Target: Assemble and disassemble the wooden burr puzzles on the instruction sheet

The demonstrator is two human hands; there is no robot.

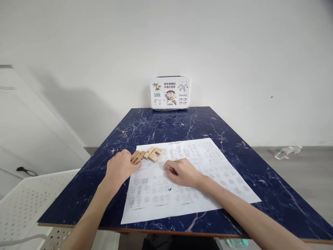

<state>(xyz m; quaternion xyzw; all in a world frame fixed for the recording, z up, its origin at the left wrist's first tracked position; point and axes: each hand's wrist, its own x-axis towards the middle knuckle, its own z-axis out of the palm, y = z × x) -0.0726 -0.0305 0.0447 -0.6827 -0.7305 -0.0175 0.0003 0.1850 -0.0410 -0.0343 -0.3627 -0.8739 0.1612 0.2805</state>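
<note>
At the sheet's upper left edge, my left hand (pixel 120 167) is closed with thumb and fingers around brown notched wooden puzzle pieces (pixel 137 157). Right beside them, several paler notched wooden pieces (pixel 155 155) lie close together on the paper. My right hand (pixel 184 172) rests on the printed sheet (pixel 161 215), a little right of and nearer than the pale pieces. Its fingers are curled in, and nothing shows between them. Rows of small faint diagrams and text cover the white sheet, which has fold creases.
A dark blue marble-patterned table (pixel 179 125) lies under everything. At its far edge a white case (pixel 170 93) with cartoon travel pictures leans against the wall. White perforated furniture (pixel 23 194) stands at the left. A clear plastic bottle (pixel 287 151) lies on the floor at the right.
</note>
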